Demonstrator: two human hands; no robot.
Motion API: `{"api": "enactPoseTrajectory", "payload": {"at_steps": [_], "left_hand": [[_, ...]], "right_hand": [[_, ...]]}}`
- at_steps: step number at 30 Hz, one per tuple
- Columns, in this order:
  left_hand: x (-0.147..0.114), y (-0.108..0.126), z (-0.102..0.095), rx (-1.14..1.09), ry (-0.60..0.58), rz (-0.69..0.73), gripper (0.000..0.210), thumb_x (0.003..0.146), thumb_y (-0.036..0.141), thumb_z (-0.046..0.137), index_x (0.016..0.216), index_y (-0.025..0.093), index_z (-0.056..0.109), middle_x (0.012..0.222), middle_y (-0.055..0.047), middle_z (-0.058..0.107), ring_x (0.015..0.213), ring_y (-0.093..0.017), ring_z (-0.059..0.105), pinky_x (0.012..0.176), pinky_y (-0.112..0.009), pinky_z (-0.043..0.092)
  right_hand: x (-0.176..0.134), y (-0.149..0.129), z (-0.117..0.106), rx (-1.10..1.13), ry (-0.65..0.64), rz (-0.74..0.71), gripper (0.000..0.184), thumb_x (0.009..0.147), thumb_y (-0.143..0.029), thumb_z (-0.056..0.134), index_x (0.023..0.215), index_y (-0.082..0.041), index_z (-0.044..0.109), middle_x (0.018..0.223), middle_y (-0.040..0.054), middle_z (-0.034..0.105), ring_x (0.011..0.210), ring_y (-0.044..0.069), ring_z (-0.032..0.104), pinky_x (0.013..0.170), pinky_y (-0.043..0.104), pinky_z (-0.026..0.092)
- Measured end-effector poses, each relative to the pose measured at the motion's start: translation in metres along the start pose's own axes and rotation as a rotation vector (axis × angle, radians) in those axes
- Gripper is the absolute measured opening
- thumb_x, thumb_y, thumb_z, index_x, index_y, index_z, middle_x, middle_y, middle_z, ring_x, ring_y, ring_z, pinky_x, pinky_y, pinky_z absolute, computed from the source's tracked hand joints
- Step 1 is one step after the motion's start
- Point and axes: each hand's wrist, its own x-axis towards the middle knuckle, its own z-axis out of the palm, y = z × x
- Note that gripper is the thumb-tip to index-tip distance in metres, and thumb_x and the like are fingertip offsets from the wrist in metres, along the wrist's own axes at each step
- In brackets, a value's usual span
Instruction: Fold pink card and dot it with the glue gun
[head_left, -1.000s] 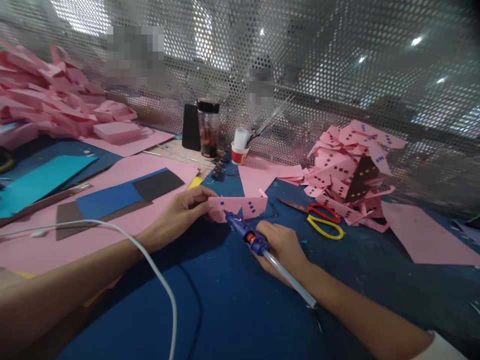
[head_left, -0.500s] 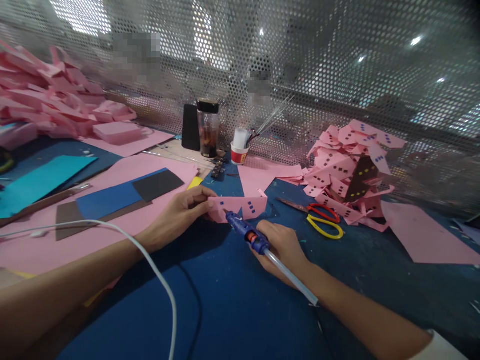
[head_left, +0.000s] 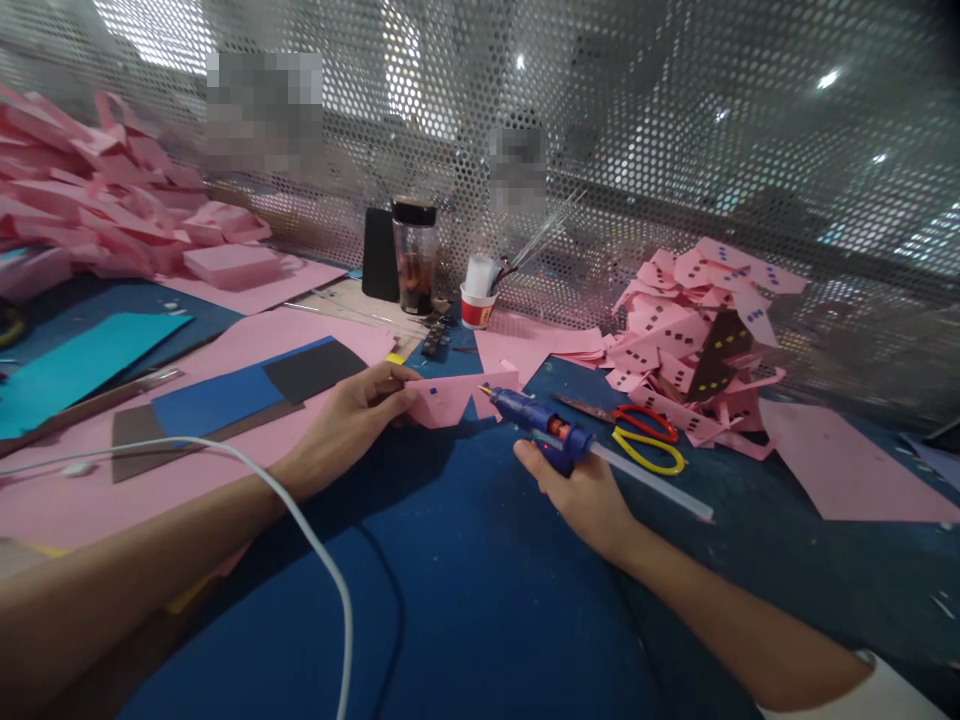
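Between thumb and fingers, my left hand [head_left: 367, 405] pinches the left end of a pink paper piece [head_left: 444, 400] with small blue squares on it. My right hand [head_left: 592, 500] is wrapped round a blue glue gun [head_left: 525, 412], and a clear glue stick [head_left: 664, 485] sticks out of its back end. The gun's nozzle points left and overlaps the right part of the pink piece in view; I cannot tell whether it touches. Part of the piece is hidden behind the gun. Scissors [head_left: 649, 440] with a red and a yellow handle lie beyond my right hand.
Pink pieces with dark squares are heaped [head_left: 675, 330] at the right back, a larger pink pile [head_left: 97, 190] at the left. A jar [head_left: 415, 260] and a paper cup [head_left: 478, 308] stand by the perforated metal screen [head_left: 600, 120]. A white cable [head_left: 315, 540] crosses my left forearm.
The glue gun in my right hand has moved right and slightly up, turning more level. My left hand has shifted slightly left with the pink piece, which is tilted differently.
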Motion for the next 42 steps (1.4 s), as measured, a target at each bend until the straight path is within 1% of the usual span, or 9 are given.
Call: {"api": "enactPoseTrajectory", "payload": {"at_steps": [3,6,12,15,19,26,33,38,42], "left_hand": [[0.003,-0.003,-0.003,-0.031,0.051,-0.017,0.026,0.090,0.040,0.064,0.106,0.019,0.066,0.079,0.000,0.070,0.073,-0.016,0.062,0.067,-0.025,0.045],[0.005,-0.004,-0.005,-0.057,0.095,-0.036,0.024,0.090,0.036,0.064,0.105,0.018,0.066,0.073,0.001,0.066,0.067,-0.013,0.058,0.064,-0.024,0.043],[0.007,-0.003,-0.008,-0.120,0.170,-0.076,0.023,0.087,0.032,0.067,0.103,0.016,0.069,0.082,0.001,0.066,0.072,-0.012,0.056,0.068,-0.023,0.044],[0.010,-0.005,-0.009,-0.158,0.213,-0.106,0.023,0.082,0.029,0.071,0.099,0.015,0.069,0.081,0.001,0.066,0.072,-0.012,0.057,0.069,-0.024,0.044],[0.011,-0.008,-0.009,-0.197,0.217,-0.127,0.023,0.079,0.027,0.072,0.099,0.016,0.069,0.081,0.002,0.068,0.073,-0.012,0.058,0.071,-0.024,0.045],[0.011,-0.009,-0.008,-0.248,0.236,-0.138,0.020,0.079,0.024,0.073,0.096,0.017,0.068,0.079,0.003,0.068,0.073,-0.011,0.058,0.070,-0.023,0.045],[0.010,-0.008,-0.008,-0.240,0.211,-0.122,0.019,0.078,0.019,0.069,0.096,0.016,0.069,0.077,0.002,0.066,0.073,-0.011,0.058,0.070,-0.023,0.045],[0.013,-0.013,-0.006,-0.260,0.248,-0.114,0.022,0.072,0.024,0.073,0.092,0.016,0.072,0.080,0.002,0.068,0.070,-0.011,0.059,0.067,-0.022,0.045],[0.014,-0.016,-0.006,-0.258,0.251,-0.112,0.019,0.072,0.024,0.072,0.090,0.017,0.072,0.081,0.001,0.069,0.070,-0.011,0.060,0.067,-0.021,0.045]], "right_hand": [[0.005,0.002,-0.005,0.087,-0.003,0.081,0.044,0.089,-0.057,0.062,0.064,-0.022,0.054,0.052,-0.0016,0.053,0.051,0.015,0.051,0.057,0.029,0.044],[0.009,0.004,-0.010,0.159,-0.042,0.107,0.046,0.091,-0.057,0.061,0.062,-0.021,0.053,0.051,-0.0025,0.052,0.049,0.013,0.051,0.055,0.028,0.044],[0.017,0.010,-0.018,0.189,-0.140,0.143,0.045,0.091,-0.056,0.060,0.065,-0.020,0.057,0.049,-0.0030,0.053,0.049,0.012,0.052,0.054,0.026,0.042],[0.022,0.011,-0.021,0.278,-0.142,0.158,0.040,0.089,-0.054,0.063,0.069,-0.020,0.057,0.052,-0.0043,0.053,0.048,0.011,0.052,0.054,0.026,0.042],[0.024,0.012,-0.022,0.356,-0.158,0.160,0.039,0.089,-0.052,0.064,0.069,-0.020,0.054,0.053,-0.0055,0.050,0.047,0.011,0.050,0.054,0.026,0.042],[0.002,0.008,-0.025,0.152,-0.160,0.176,0.042,0.091,-0.054,0.060,0.066,-0.020,0.057,0.049,-0.0037,0.052,0.048,0.012,0.051,0.053,0.027,0.041],[-0.025,0.000,-0.027,-0.043,-0.135,0.121,0.027,0.091,-0.046,0.062,0.081,-0.022,0.063,0.051,-0.0051,0.050,0.050,0.014,0.052,0.054,0.028,0.042],[-0.026,-0.001,-0.026,-0.139,-0.170,0.155,0.030,0.091,-0.050,0.061,0.089,-0.020,0.067,0.055,-0.0027,0.053,0.058,0.018,0.058,0.060,0.030,0.045],[-0.019,0.001,-0.026,-0.110,-0.132,0.133,0.030,0.092,-0.049,0.060,0.095,-0.020,0.068,0.058,-0.0014,0.057,0.064,0.020,0.061,0.066,0.032,0.048]]}}
